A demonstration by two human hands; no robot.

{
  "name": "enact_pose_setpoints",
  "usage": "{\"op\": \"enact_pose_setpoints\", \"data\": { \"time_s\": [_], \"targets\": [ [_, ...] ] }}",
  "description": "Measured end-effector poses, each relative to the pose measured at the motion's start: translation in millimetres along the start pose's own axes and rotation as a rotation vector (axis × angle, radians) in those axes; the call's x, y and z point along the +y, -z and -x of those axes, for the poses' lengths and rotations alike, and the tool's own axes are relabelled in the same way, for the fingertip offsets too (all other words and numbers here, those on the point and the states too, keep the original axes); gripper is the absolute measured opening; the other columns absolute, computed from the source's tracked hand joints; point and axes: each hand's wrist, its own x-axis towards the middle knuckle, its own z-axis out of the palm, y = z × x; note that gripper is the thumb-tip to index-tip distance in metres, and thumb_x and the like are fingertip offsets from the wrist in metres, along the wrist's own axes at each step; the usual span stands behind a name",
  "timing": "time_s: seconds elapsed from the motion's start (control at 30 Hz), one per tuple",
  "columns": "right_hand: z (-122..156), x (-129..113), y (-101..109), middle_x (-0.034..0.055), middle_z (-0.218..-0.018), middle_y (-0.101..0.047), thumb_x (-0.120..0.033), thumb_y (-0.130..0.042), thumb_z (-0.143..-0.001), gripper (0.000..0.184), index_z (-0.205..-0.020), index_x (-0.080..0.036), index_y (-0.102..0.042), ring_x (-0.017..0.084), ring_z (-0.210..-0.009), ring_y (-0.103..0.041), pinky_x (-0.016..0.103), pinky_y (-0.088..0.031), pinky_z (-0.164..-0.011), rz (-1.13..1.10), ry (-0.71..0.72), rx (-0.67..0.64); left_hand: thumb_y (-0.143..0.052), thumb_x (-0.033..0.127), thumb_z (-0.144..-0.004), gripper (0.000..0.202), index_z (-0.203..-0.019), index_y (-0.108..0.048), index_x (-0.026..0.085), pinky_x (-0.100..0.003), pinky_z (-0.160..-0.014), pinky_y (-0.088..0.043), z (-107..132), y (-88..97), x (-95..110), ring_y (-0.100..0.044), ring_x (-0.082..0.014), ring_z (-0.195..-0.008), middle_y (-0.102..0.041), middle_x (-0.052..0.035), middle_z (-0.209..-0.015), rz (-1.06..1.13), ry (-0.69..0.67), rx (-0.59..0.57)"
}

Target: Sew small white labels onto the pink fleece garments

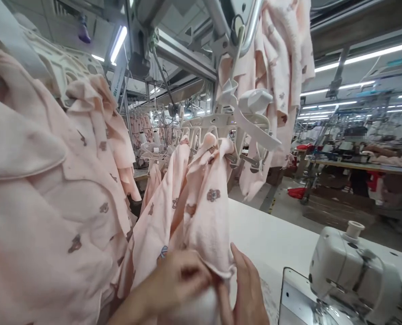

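A pale pink cloth piece with small brown bear-like prints (210, 221) hangs in front of me from a cream plastic clip hanger (217, 122). My left hand (183, 280) is at the lower edge of this cloth, fingers curled in and slightly blurred, closed on the edge. At the right end of the same edge is my right hand (246, 289), with the cloth's corner between its thumb and its rather straight fingers. Some paler cloth shows below the hands. A white strip (255, 119) is looped over the hanger.
More pink printed garment pieces (45, 180) hang close on the left, and others (278, 58) at upper right. A white sewing machine (353, 271) stands at lower right on a white table (271, 230). Metal rails (187, 56) run overhead. Other workstations (356, 158) lie beyond.
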Motion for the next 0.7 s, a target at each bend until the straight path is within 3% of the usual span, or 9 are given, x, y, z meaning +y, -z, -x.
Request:
{"op": "enact_pose_setpoints", "data": {
  "time_s": [0.07,0.13,0.17,0.27,0.37,0.43,0.5,0.63,0.7],
  "targets": [
    [-7.6,21.9,-5.4,0.0134,-0.097,-0.063,-0.024,-0.037,-0.092,0.029,-0.115,-0.014,-0.051,0.025,-0.087,-0.064,0.037,-0.055,-0.069,0.076,-0.015,0.026,-0.045,0.029,-0.091,0.021,-0.093,-0.063,0.017,-0.027,-0.079,-0.051,-12.3,14.7,-29.8,-0.063,-0.0164,-0.086,-0.066,-0.0059,-0.088,-0.066,0.038,0.478],
    [-12.0,24.4,-3.8,0.0172,-0.105,-0.061,-0.028,-0.040,-0.091,0.034,-0.120,-0.012,-0.050,0.030,-0.093,-0.062,0.043,-0.053,-0.074,0.151,-0.023,0.090,-0.047,0.035,-0.090,0.029,-0.111,-0.057,0.017,-0.033,-0.086,-0.050,-24.0,21.7,-63.2,-0.061,-0.0191,-0.096,-0.062,-0.0091,-0.101,-0.132,0.060,0.695],
    [-12.3,17.0,-2.8,0.0197,-0.116,-0.057,-0.029,-0.042,-0.090,0.039,-0.125,-0.012,-0.049,0.033,-0.102,-0.059,0.047,-0.051,-0.079,0.201,0.003,0.144,-0.052,0.037,-0.087,0.035,-0.116,-0.054,0.017,-0.036,-0.086,-0.050,-28.5,21.9,-76.4,-0.060,-0.0204,-0.097,-0.060,-0.0099,-0.104,-0.170,0.064,0.728],
    [-4.5,-23.5,-9.1,0.0163,-0.135,-0.048,-0.019,-0.041,-0.090,0.046,-0.135,-0.014,-0.043,0.030,-0.120,-0.048,0.040,-0.046,-0.091,0.233,0.288,0.218,-0.062,0.036,-0.079,0.029,-0.102,-0.061,0.019,-0.040,-0.084,-0.050,-35.0,16.7,-93.3,-0.059,-0.0227,-0.092,-0.058,-0.0080,-0.099,-0.291,0.051,0.701],
    [6.0,-42.5,-27.0,0.0085,-0.128,-0.058,-0.018,-0.041,-0.091,0.038,-0.128,-0.019,-0.050,0.026,-0.115,-0.055,0.035,-0.048,-0.085,0.155,0.581,-0.090,-0.058,0.034,-0.082,0.016,-0.083,-0.062,0.019,-0.045,-0.097,-0.042,-34.3,23.9,-89.8,-0.051,-0.0278,-0.111,-0.053,-0.0104,-0.109,-0.420,0.031,0.736],
    [6.3,-28.8,-34.3,0.0065,-0.115,-0.065,-0.025,-0.047,-0.090,0.026,-0.112,-0.020,-0.059,0.026,-0.101,-0.062,0.035,-0.049,-0.077,0.184,0.536,-0.239,-0.058,0.038,-0.081,0.027,-0.097,-0.060,0.016,-0.051,-0.104,-0.033,-31.4,40.4,-89.4,-0.041,-0.0325,-0.124,-0.047,-0.0155,-0.122,-0.491,0.045,0.808],
    [0.9,-5.6,-33.2,0.0046,-0.103,-0.068,-0.026,-0.048,-0.090,0.017,-0.097,-0.021,-0.062,0.023,-0.092,-0.064,0.034,-0.050,-0.073,0.179,0.474,-0.289,-0.061,0.040,-0.079,0.038,-0.106,-0.057,0.014,-0.053,-0.100,-0.035,-26.3,60.1,-93.0,-0.046,-0.0335,-0.118,-0.053,-0.0169,-0.116,-0.539,0.059,0.800],
    [-8.9,12.3,-14.0,0.0010,-0.092,-0.066,-0.022,-0.041,-0.093,0.019,-0.087,-0.023,-0.059,0.016,-0.091,-0.063,0.029,-0.049,-0.073,0.105,0.463,-0.359,-0.059,0.033,-0.079,0.015,-0.084,-0.065,0.020,-0.031,-0.079,-0.049,-7.7,88.9,-88.1,-0.062,-0.0209,-0.083,-0.067,-0.0033,-0.084,-0.585,0.012,0.581],
    [-7.6,-2.3,-3.0,0.0022,-0.096,-0.065,-0.021,-0.042,-0.093,0.017,-0.092,-0.023,-0.059,0.017,-0.094,-0.062,0.029,-0.049,-0.076,0.072,0.458,-0.351,-0.054,0.030,-0.082,0.014,-0.083,-0.065,0.020,-0.028,-0.075,-0.048,4.9,99.3,-67.0,-0.062,-0.0185,-0.079,-0.067,-0.0025,-0.084,-0.617,0.009,0.617]
  ]
}}
